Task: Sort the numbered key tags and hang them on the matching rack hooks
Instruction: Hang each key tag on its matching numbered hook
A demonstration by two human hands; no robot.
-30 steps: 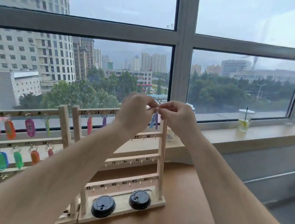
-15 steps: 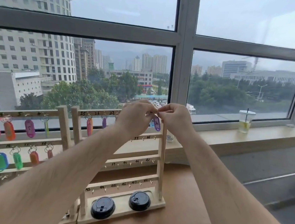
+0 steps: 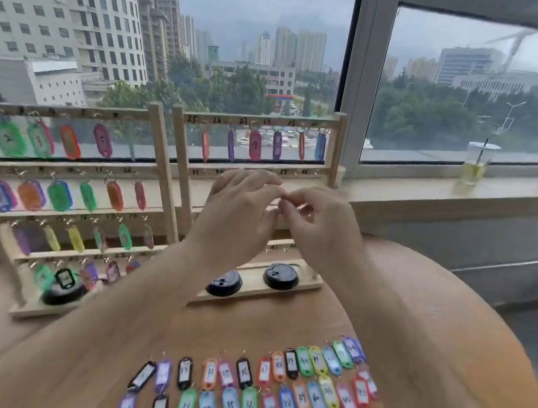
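Black lids (image 3: pixel 281 275) — hands (image 3: pixel 239 214) hide hooks.

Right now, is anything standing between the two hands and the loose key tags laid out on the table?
Nothing visible does. The left hand and right hand hover by the right rack; bare table lies between them and the loose key tags.

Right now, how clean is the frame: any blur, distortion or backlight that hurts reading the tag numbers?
Head view: motion blur smears both hands and most numbers on the tags on the table; wide-angle bending curves the table edge and racks; bright overcast window backlights the hanging tags.
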